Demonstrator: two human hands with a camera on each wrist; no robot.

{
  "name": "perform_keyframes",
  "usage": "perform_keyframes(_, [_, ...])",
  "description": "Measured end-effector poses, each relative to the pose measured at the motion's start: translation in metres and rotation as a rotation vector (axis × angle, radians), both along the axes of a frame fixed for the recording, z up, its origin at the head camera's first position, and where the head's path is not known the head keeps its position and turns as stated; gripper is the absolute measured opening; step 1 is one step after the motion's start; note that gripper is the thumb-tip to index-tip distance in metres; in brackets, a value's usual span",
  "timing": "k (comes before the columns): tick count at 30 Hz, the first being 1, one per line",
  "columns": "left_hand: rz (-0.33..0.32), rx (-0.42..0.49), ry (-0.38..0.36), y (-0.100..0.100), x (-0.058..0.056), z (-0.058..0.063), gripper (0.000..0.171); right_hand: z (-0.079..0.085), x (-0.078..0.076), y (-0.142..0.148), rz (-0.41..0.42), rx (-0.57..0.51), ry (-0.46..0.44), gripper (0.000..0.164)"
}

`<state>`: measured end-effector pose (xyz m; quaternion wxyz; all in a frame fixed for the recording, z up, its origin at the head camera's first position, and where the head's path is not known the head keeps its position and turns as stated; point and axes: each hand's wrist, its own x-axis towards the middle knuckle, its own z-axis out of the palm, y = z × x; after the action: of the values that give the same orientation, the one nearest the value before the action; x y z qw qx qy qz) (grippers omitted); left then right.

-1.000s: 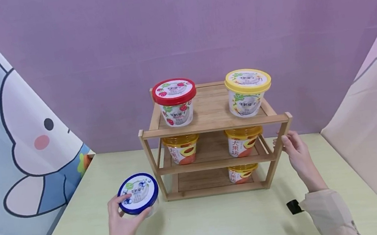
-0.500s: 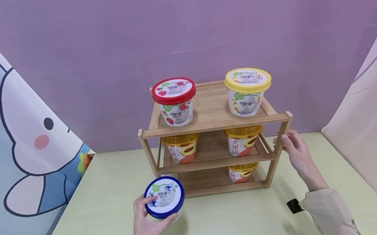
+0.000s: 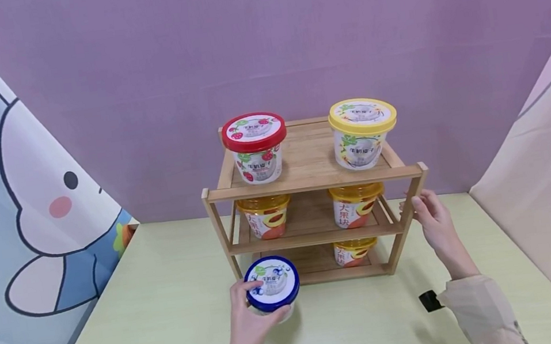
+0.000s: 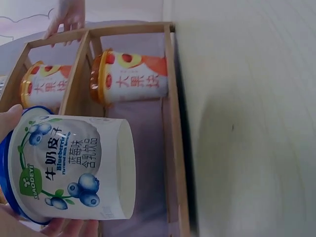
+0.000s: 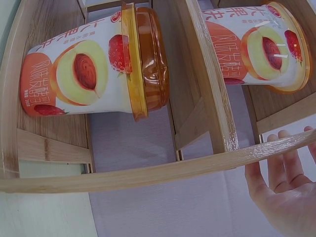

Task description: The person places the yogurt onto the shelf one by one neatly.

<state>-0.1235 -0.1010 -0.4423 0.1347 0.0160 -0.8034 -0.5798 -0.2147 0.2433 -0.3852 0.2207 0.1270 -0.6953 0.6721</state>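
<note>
My left hand (image 3: 255,320) grips a white tub with a blue lid (image 3: 271,283), thumb and fingers around the lid. Blueberries are printed on the tub's side (image 4: 74,168), seen in the left wrist view. It is held in front of the lower left of a three-level wooden rack (image 3: 308,185). At the rack's right side post, my right hand (image 3: 436,220) holds the post between thumb and fingers; in the right wrist view its fingers (image 5: 276,173) pass behind the wood. On the bottom shelf, at the right, stands an orange-lidded fruit cup (image 3: 353,253).
On the top shelf stand a red-lidded tub (image 3: 257,148) and a yellow-lidded tub (image 3: 362,134). The middle shelf bears two orange-lidded cups, one left (image 3: 267,218) and one right (image 3: 355,206). A purple cloth (image 3: 257,35) hangs behind the pale table (image 3: 120,343).
My left hand has carried the blue-lidded tub rightwards, from left of the rack to in front of its lower left part. My right hand has stayed at the post.
</note>
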Motion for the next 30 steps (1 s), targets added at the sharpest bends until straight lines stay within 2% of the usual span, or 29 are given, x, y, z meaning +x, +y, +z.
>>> perform_keyframes(3, [-0.003, -0.002, 0.013, 0.006, -0.006, -0.004, 0.061, 0.001, 0.000, 0.000, 0.000, 0.003, -0.003, 0.017])
perform_keyframes(9, [0.016, -0.017, -0.017, 0.014, -0.017, -0.009, 0.061, 0.002, 0.002, -0.001, -0.003, 0.020, -0.004, 0.018])
perform_keyframes(17, [0.059, -0.025, -0.004, 0.018, -0.033, -0.015, 0.061, -0.001, -0.001, -0.001, 0.003, -0.029, 0.012, 0.019])
perform_keyframes(30, [0.074, -0.023, 0.015, 0.021, -0.058, -0.017, 0.060, 0.000, -0.001, -0.001, 0.009, -0.034, 0.011, 0.018])
